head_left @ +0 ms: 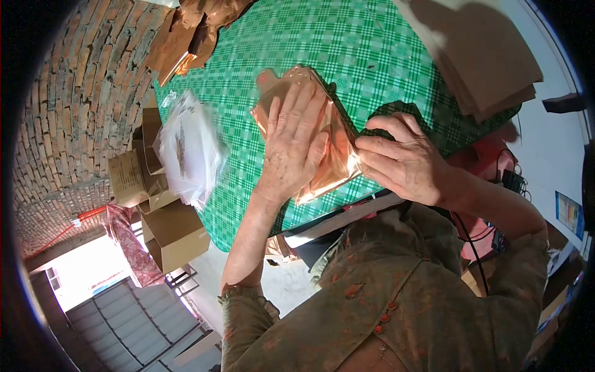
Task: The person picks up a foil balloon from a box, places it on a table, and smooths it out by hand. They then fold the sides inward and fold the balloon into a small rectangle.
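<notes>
A shiny copper-coloured foil bag (339, 152) lies flat on the green checked tablecloth (279, 37), just in front of my body. My left hand (290, 139) rests on top of it with the palm down and the fingers stretched out. At the bag's right edge, my right hand (403, 158) has its fingers curled and pinched on the side of the bag. The bag's far end shows a rounded tab. My left palm hides part of its middle.
More copper foil bags (192, 37) lie at the table's far left. Clear plastic bags (189, 152) are piled at the left edge, above open cardboard boxes (180, 239). A stack of brown paper sheets (486, 68) lies at the right, near black cables (514, 180).
</notes>
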{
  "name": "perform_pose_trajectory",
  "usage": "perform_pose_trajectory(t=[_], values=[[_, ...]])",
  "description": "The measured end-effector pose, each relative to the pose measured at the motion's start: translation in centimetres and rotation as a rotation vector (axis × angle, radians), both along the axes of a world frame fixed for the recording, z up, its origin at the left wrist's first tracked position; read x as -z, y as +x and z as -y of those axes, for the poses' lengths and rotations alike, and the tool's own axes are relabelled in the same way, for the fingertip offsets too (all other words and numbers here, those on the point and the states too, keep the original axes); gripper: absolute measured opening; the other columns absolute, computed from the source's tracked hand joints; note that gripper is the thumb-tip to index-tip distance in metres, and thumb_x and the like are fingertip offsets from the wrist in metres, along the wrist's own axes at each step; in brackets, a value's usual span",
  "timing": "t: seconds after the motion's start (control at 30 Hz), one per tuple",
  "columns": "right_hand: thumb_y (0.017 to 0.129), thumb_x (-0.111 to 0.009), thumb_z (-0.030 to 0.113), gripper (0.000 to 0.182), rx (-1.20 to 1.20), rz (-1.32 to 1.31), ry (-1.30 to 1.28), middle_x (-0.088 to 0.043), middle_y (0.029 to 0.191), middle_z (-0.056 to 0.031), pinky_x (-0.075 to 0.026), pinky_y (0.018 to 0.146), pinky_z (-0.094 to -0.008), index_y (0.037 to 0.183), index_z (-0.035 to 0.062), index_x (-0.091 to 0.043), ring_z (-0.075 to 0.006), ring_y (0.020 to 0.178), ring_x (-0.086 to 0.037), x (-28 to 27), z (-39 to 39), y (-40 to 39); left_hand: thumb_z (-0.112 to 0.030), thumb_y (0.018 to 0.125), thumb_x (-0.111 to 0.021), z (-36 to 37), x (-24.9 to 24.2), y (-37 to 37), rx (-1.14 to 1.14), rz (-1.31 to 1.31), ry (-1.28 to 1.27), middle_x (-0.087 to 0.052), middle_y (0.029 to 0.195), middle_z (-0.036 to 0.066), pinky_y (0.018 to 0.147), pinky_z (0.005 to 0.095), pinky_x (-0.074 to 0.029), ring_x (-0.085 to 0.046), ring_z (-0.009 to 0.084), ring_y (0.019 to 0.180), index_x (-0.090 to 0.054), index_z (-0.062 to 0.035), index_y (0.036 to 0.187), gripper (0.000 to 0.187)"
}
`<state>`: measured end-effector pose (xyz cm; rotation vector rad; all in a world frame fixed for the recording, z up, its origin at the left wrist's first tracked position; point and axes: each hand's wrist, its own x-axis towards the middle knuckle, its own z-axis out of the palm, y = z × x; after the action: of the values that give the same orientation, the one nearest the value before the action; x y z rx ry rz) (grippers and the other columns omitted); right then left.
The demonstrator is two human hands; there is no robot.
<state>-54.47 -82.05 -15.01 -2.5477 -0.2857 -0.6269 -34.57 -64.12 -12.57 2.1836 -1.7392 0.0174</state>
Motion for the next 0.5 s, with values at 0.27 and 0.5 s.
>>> perform_pose_trajectory(t=[0.27,0.5], values=[[0.090,-0.077,0.021,0.027,-0.007,-0.030,0.030,-0.065,0.127,-0.0037,-0.038,0.110,-0.0456,0.113,0.0075,-0.076,-0.0275,0.130,-0.051,0.1,0.0,0.0,-0.014,0.094,-0.066,-1.5,-2.6,0.5,-0.003,0.119,-0.174,-0.059,0.151,0.020,0.119,0.0557,-0.039,-0.051,0.0414,0.144,-0.071,0.0001,0.126,0.035],[0.090,-0.078,0.022,0.025,0.005,-0.024,0.031,-0.064,0.131,-0.0042,-0.039,0.108,-0.0474,0.111,0.0085,-0.075,-0.0287,0.132,-0.050,0.3,0.0,0.2,-0.034,0.105,-0.057,-4.5,-0.1,-1.4,-0.051,0.003,0.063,-0.041,0.167,0.018,0.129,0.0566,-0.024,-0.032,0.0413,0.158,-0.062,-0.0102,0.149,0.050]])
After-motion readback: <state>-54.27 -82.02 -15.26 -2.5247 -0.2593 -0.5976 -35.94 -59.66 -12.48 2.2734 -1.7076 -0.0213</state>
